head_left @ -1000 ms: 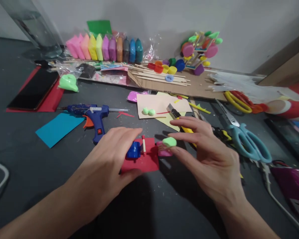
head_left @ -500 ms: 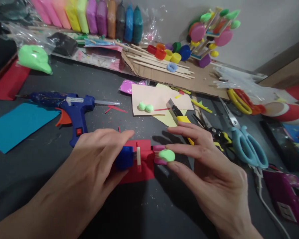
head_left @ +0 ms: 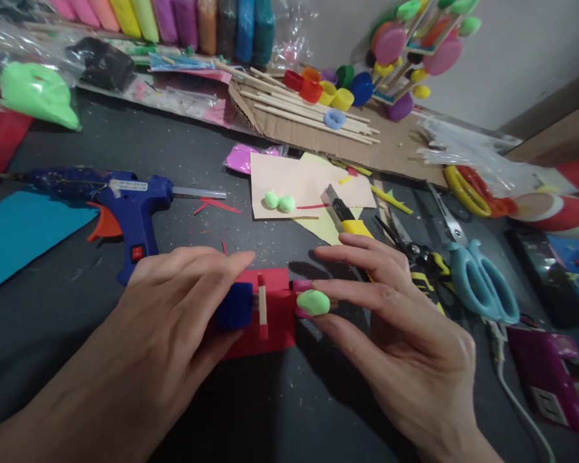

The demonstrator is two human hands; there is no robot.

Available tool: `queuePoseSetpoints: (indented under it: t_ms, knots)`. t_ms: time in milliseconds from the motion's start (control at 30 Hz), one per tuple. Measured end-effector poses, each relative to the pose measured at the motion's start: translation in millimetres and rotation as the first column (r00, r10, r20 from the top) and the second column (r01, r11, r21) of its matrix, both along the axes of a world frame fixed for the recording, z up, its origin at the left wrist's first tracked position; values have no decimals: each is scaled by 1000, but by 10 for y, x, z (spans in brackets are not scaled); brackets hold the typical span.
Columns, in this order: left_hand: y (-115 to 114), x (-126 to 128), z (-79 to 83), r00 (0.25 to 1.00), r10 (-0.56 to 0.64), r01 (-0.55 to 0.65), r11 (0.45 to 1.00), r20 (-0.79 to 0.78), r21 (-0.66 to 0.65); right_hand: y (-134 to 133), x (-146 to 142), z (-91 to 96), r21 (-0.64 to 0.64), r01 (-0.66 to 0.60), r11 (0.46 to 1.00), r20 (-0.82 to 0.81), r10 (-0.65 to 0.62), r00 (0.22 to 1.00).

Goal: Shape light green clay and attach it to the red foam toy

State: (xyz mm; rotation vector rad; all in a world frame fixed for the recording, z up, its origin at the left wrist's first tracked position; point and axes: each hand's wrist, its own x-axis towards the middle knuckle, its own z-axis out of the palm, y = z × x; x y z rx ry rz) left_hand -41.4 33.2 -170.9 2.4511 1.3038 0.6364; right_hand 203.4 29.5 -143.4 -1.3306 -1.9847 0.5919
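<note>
My left hand closes its fingers round a blue block-like piece, whose left part is hidden under them. Just right of that piece, a short pale stick with red ends stands out crosswise over a red sheet. Between thumb and forefinger, my right hand pinches a rounded light-green clay piece; its other fingers are stretched apart. Magenta parts show beside and beneath the green piece. Whether they join the blue piece cannot be made out.
A blue glue gun lies left. Beyond the hands, pale card carries two green clay balls. A utility knife, pliers and light-blue scissors lie right. Sticks rest on cardboard behind.
The green clay piece in my right hand has come slightly left, closer to the red-ended stick. My left hand keeps hold of the blue piece. The whole view has shifted a little.
</note>
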Motion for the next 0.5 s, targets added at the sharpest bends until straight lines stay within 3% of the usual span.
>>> queuePoseSetpoints:
  t_ms: [500]
  knots:
    - [21, 2, 1, 1000, 0, 0, 1000, -12, -11, 22, 11, -10, 1, -14, 1000, 32, 14, 999]
